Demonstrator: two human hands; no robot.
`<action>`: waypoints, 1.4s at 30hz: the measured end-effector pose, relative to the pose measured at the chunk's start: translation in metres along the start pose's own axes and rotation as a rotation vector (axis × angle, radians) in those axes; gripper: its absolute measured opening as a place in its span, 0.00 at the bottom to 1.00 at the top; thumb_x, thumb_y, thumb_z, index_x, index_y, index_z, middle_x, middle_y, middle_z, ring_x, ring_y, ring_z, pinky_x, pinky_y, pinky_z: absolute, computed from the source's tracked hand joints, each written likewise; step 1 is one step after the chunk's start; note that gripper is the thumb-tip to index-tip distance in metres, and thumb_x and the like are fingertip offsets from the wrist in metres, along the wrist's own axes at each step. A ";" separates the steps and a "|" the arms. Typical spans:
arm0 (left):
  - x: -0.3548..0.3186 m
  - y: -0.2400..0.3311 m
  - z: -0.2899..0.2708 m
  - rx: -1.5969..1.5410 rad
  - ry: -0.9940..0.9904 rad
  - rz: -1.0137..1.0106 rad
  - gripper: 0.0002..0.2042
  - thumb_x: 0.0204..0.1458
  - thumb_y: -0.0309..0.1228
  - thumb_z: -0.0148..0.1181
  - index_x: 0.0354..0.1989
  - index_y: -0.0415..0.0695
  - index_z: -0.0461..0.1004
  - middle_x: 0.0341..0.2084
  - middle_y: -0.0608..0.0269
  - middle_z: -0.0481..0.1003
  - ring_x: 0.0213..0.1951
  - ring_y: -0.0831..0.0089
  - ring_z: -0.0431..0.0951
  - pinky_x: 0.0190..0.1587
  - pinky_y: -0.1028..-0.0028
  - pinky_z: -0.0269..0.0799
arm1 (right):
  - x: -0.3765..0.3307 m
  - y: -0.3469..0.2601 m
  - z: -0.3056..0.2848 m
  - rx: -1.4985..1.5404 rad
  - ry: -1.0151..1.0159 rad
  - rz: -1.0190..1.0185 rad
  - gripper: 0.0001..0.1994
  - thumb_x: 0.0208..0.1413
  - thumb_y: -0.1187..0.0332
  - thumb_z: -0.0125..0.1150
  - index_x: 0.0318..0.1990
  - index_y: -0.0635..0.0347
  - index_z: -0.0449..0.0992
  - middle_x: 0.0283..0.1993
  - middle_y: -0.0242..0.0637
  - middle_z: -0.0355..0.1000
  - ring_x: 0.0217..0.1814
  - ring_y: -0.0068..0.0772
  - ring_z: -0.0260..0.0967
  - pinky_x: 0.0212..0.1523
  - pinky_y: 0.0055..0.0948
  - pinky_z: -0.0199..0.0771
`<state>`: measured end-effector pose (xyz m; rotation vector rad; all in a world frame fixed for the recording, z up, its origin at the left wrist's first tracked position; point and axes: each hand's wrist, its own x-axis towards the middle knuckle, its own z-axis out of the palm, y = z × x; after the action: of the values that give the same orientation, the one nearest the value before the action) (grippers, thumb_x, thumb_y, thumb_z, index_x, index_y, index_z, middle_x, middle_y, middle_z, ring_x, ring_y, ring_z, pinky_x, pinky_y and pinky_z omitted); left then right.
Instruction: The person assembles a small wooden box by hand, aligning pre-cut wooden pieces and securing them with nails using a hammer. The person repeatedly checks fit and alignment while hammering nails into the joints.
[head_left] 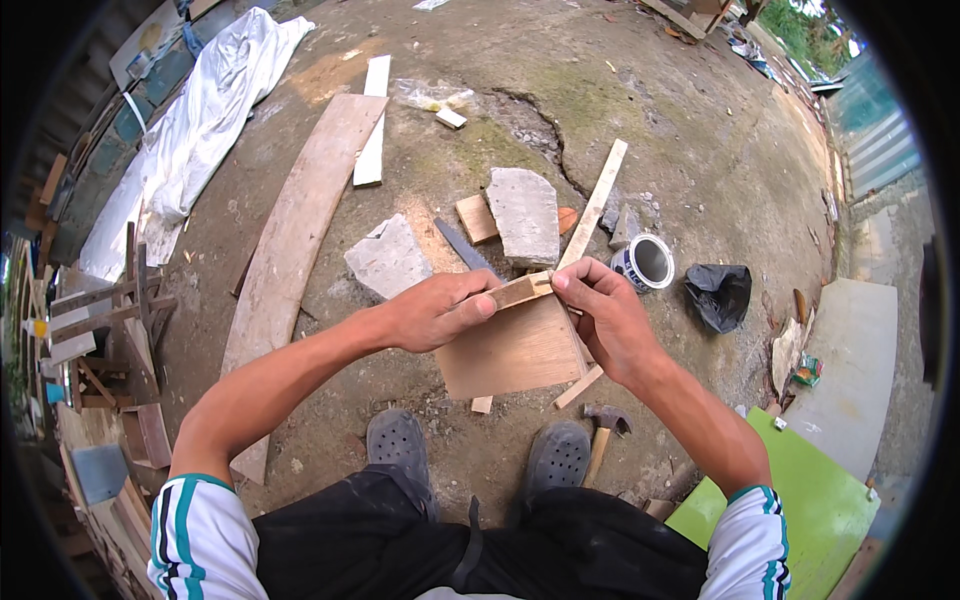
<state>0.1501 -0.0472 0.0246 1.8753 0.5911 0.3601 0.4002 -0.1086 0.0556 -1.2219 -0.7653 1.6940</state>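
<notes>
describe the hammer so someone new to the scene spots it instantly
Start at the green board at lower right. Just left of it, beside the person's right shoe, lies the hammer: dark metal head, pale wooden handle, the only tool among loose wood scraps.

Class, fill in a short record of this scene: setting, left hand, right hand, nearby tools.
Setting: cracked concrete ground strewn with wood offcuts
Left hand: grips a short pale wooden strip against the top edge of a square brown plywood panel
Right hand: pinches the strip's end
Nearby tools: wooden-handled hammer, open round tin
</notes>
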 end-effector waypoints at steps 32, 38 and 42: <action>-0.007 -0.010 -0.005 0.286 0.134 0.032 0.31 0.60 0.60 0.49 0.51 0.40 0.71 0.37 0.47 0.78 0.39 0.49 0.80 0.41 0.59 0.73 | 0.014 0.000 -0.004 -0.132 -0.055 -0.072 0.08 0.60 0.65 0.68 0.39 0.60 0.79 0.36 0.28 0.76 0.37 0.17 0.70 0.40 0.22 0.72; -0.034 -0.020 -0.008 0.231 0.112 -0.236 0.31 0.64 0.60 0.44 0.50 0.39 0.74 0.35 0.46 0.79 0.38 0.51 0.80 0.43 0.58 0.72 | 0.042 0.019 0.000 0.035 -0.088 0.095 0.08 0.60 0.65 0.68 0.39 0.59 0.78 0.36 0.29 0.74 0.37 0.21 0.71 0.38 0.25 0.74; -0.061 -0.017 -0.025 0.303 0.057 -0.434 0.31 0.65 0.59 0.43 0.48 0.38 0.74 0.34 0.45 0.79 0.39 0.51 0.80 0.43 0.58 0.73 | 0.056 0.027 0.006 0.020 -0.070 0.071 0.06 0.62 0.67 0.64 0.39 0.59 0.77 0.36 0.31 0.75 0.38 0.24 0.73 0.39 0.26 0.77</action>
<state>0.0834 -0.0567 0.0202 1.9585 1.1159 0.0387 0.3794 -0.0689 0.0122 -1.1937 -0.7536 1.8062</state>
